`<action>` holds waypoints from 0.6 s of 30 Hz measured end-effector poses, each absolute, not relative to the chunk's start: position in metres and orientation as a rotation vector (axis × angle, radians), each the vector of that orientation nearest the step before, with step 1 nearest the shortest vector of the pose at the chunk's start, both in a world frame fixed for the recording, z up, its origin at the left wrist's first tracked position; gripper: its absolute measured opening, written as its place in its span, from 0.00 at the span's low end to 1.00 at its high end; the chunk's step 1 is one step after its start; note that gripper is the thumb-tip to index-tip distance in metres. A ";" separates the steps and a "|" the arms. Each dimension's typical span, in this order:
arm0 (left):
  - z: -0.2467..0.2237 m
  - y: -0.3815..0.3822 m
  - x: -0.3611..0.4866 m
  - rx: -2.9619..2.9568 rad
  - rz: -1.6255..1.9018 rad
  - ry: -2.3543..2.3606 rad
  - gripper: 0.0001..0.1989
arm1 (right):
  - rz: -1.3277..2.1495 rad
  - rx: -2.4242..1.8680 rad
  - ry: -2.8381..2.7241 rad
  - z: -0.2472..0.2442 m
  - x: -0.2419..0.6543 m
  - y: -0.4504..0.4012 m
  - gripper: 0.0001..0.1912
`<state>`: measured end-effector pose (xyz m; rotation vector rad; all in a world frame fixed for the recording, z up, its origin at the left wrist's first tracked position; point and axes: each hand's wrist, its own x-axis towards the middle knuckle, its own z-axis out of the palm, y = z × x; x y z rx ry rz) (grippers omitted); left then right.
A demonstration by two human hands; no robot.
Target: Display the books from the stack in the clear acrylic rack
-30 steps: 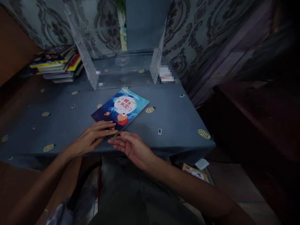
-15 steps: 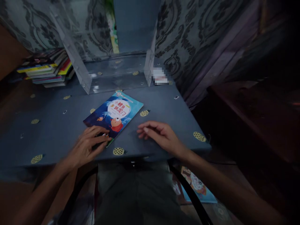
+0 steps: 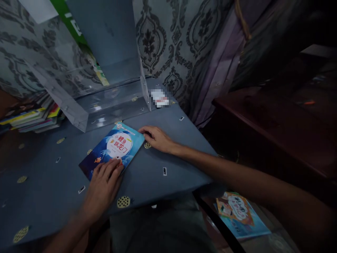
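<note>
Book [image 3: 119, 146] before clear stand [image 3: 65, 105] — blue, red title 小鲤鱼跳龙门 [image 3: 121, 144] on white, small orange fish [image 3: 98, 160]. Left hand [image 3: 104, 184] on book's half away from stand, fingers slightly spread; right hand [image 3: 159, 139] curled at corner toward stand, grip impossible to tell. Blue-grey panel [image 3: 110, 31] upright toward stand's rear — book pile [image 3: 34, 117] left of stand.

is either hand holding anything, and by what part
No sure hold: left hand lies on the book; right hand is at its top right corner, grip unclear.
</note>
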<state>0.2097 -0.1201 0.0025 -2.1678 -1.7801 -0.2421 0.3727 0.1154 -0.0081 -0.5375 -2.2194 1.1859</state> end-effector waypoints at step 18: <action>0.021 0.001 0.235 -2.212 -0.150 -1.838 0.09 | 1.502 -0.618 -1.801 -0.017 0.381 0.136 0.14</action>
